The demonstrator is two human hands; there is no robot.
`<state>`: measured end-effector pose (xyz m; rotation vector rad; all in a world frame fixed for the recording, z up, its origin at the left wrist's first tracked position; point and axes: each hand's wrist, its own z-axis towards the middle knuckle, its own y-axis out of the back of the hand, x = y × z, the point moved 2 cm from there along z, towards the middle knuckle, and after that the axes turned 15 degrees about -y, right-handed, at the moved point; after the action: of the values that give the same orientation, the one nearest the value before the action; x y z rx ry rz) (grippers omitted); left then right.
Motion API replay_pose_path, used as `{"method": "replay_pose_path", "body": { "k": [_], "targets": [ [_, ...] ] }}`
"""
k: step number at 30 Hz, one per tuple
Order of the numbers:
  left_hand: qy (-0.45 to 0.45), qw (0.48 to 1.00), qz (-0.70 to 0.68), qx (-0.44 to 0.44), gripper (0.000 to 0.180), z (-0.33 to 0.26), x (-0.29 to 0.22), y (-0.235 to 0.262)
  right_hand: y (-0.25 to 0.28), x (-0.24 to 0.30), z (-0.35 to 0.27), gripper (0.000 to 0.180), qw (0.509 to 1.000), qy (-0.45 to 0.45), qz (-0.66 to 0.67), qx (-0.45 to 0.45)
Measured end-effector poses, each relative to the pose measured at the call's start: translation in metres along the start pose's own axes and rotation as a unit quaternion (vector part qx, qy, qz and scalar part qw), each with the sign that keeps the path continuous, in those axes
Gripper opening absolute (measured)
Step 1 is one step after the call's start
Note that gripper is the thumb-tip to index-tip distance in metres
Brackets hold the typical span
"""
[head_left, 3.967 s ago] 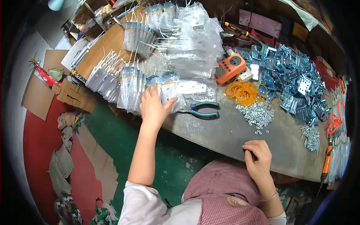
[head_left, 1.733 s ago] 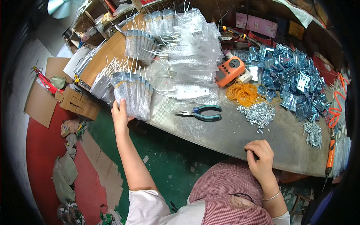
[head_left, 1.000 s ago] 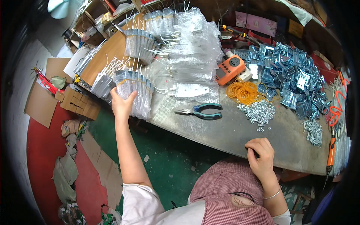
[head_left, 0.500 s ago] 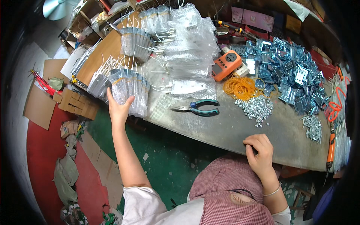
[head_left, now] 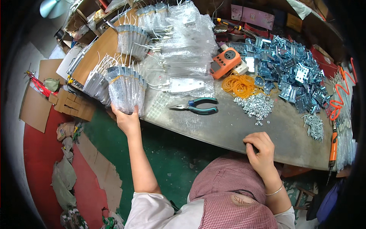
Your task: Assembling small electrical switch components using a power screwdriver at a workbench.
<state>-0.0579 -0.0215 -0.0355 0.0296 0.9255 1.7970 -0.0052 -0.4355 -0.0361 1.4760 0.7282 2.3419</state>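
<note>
Left hand (head_left: pixel 127 120) shifted off table centre since four seconds back, now at near-left edge, fingers curled under banded bundle (head_left: pixel 126 89) of bubble-wrapped packs; bundle upright, at 12 o'clock of palm, touching. Pliers (head_left: pixel 196 107) now uncovered, at 3 o'clock of bundle, well apart. Right hand (head_left: pixel 261 150) unmoved at near table (head_left: pixel 213 128) edge, fingers loosely curled, holding nothing visible.

My left hand (head_left: pixel 127 120) presses up against the bundle of bubble-wrapped parts (head_left: pixel 126 91), so my fingertips vanish behind it and the bundle's lower end is hidden by my palm. My right hand (head_left: pixel 261 150) curls at the table edge (head_left: pixel 228 139); whether anything sits inside it, I cannot tell. The screws (head_left: pixel 255 107) are too small to make out singly. My checked head cover (head_left: pixel 228 194) hides my lap.
</note>
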Motion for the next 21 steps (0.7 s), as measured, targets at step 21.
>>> {"method": "replay_pose_path", "body": {
  "k": [21],
  "targets": [
    [-0.326, 0.845, -0.18, 0.385, 0.069, 0.028, -0.091, -0.076, 0.005, -0.013, -0.001, 0.009, 0.999, 0.008, 0.037, 0.007]
  ]
}}
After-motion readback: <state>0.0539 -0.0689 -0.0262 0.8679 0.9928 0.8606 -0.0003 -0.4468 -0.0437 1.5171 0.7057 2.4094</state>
